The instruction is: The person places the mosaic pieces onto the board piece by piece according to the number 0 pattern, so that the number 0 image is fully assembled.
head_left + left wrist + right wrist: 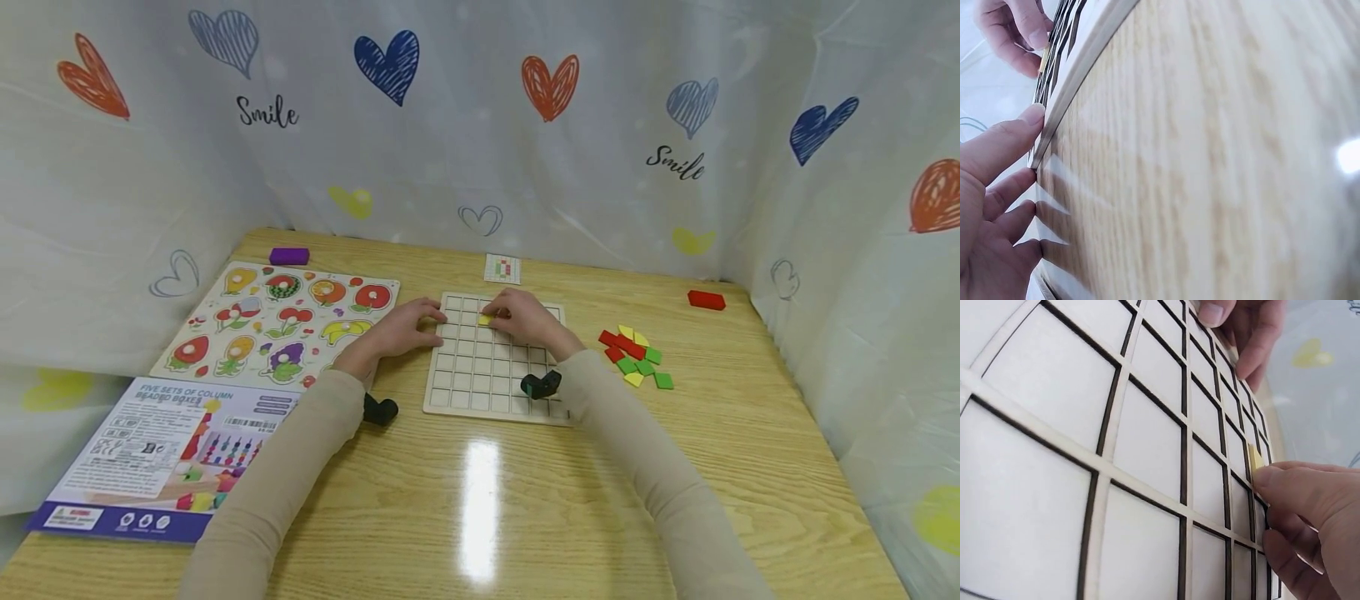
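Observation:
A wooden grid board (pixel 471 379) with square cells lies on the table. My right hand (pixel 519 317) pinches a yellow tile (pixel 484 320) at a cell in the board's upper part; the right wrist view shows the tile (pixel 1255 459) tilted up between thumb and fingers. At the board's left edge my left hand (pixel 403 328) rests with fingers spread. In the left wrist view its thumb (pixel 1022 125) touches the rim while the other fingers lie against the tabletop. Several red, green and yellow tiles (pixel 637 354) sit in a loose pile right of the board.
A small pattern card (pixel 502 268) lies behind the board. On the left are a fruit puzzle board (pixel 270 325) and a printed box (pixel 157 450). A purple block (pixel 289 256) stands at the back left, a red block (pixel 707 300) at the back right. Curtains surround the table.

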{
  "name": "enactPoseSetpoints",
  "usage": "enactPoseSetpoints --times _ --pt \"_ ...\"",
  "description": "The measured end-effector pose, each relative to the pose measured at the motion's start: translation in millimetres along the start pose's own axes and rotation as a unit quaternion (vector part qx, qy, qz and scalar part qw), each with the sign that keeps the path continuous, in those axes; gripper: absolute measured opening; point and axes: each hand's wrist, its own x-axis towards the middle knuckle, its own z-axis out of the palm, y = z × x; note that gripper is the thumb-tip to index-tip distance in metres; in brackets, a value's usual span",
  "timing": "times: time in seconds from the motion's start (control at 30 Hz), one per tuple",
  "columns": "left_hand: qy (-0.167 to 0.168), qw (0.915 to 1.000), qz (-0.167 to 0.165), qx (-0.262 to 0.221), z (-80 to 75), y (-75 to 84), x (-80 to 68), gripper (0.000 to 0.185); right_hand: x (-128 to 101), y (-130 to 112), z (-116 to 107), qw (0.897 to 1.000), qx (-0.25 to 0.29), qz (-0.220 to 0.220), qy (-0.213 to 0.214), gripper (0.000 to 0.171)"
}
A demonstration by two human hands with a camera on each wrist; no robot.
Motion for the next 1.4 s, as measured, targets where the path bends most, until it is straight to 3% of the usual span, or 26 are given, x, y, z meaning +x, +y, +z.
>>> enactPoseSetpoints --times 0.37,0.57,0.8,1.0,1.4 --pt "-0.004 0.9999 0.005 0.009 1.3 1.2 0.8 0.039 -5.5 3.0 1.3 1.000 0.017 -0.003 0.010 0.027" --pt "0.000 0.9998 0.013 0.013 2.0 -1.2 2.5 0.039 -20.4 5.3 -1.0 0.994 0.063 0.034 0.078 0.030" --pt "0.004 0.9998 0.016 0.013 1.9 0.0 0.3 0.038 -66.3 3.8 -4.1 0.977 0.137 0.102 0.131 0.033" --pt "0.001 0.9998 0.015 0.013 3.1 0.8 -0.9 0.038 -118.1 4.1 -2.8 0.955 0.185 0.172 0.157 0.033" --pt "0.000 0.9997 0.014 0.020 0.8 1.1 -1.6 0.039 -192.6 29.4 -11.2 0.917 0.204 0.259 0.225 0.050"
